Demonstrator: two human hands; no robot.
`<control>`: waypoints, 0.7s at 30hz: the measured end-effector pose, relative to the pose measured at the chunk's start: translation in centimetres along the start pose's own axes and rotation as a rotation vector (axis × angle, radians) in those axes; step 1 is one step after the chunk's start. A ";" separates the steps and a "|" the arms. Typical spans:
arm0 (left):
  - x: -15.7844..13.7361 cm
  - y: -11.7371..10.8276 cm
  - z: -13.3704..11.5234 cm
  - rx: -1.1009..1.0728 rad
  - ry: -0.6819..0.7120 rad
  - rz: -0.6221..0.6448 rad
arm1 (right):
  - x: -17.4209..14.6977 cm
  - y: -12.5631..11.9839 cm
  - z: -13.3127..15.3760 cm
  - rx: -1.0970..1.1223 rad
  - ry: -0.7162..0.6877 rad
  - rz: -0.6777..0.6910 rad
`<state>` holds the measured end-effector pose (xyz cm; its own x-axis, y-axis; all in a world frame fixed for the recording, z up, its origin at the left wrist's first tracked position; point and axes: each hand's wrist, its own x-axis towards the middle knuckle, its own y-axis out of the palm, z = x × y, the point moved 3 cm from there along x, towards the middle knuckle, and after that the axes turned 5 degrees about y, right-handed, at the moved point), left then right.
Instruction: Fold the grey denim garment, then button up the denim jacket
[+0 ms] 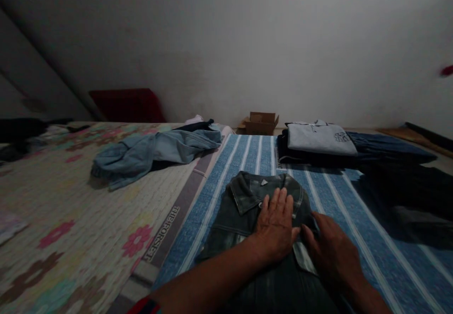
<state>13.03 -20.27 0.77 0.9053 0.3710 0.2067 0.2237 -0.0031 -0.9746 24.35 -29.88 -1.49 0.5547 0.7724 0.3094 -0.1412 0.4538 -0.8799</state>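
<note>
A dark, faded denim jacket (pixel 226 236) lies front side up before me, its collar pointing away and its sides folded in. My left hand (pixel 276 224) rests flat on its upper front just below the collar, fingers stretched out. At the jacket's right edge, my right hand (pixel 332 248) has its thumb and forefinger about the cloth; its other fingers are partly hidden. The lower part of the jacket runs beneath my forearms. Under it is a blue cloth with white stripes (pixel 208 205).
Folded clothes with a grey shirt (pixel 318 138) on top stand at the back right, beside dark blue garments (pixel 389 148). Dark clothing (pixel 410 191) lies at right. Light-blue jeans (pixel 155 149) lie on the floral bedspread (pixel 106 210) at left. A cardboard box (pixel 261 123) sits by the wall.
</note>
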 end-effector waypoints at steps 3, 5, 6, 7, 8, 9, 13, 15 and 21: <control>-0.1 1.0 0.2 -0.018 -0.019 0.023 | 0.4 -1.0 1.3 0.088 -0.161 -0.205; 0.1 1.2 0.4 -0.056 -0.007 0.062 | 1.0 -1.2 2.7 0.186 -0.245 -0.251; 0.2 1.2 0.5 -0.075 0.002 0.081 | 1.4 -1.0 3.4 0.240 -0.263 -0.232; 0.3 1.1 0.5 -0.096 0.014 0.098 | 1.9 -0.6 4.0 0.298 -0.265 -0.190; 0.4 0.9 0.5 -0.118 0.022 0.114 | 2.3 -0.1 4.4 0.360 -0.246 -0.134; 0.4 0.7 0.5 -0.143 0.017 0.129 | 2.8 0.6 4.7 0.425 -0.207 -0.068; -0.1 -0.8 1.0 -0.238 -0.058 0.129 | 4.0 3.7 3.6 0.616 0.041 0.120; -0.8 -2.1 1.6 -0.260 -0.110 0.062 | 4.0 4.5 2.8 0.629 0.109 0.144; -3.5 -5.0 5.7 -0.278 -0.236 -0.141 | 4.0 2.7 3.4 0.504 0.005 0.066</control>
<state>6.68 -16.32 4.40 0.7580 0.5892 0.2797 0.4585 -0.1762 -0.8711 23.45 -24.02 -1.43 0.5349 0.8051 0.2564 -0.5534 0.5632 -0.6137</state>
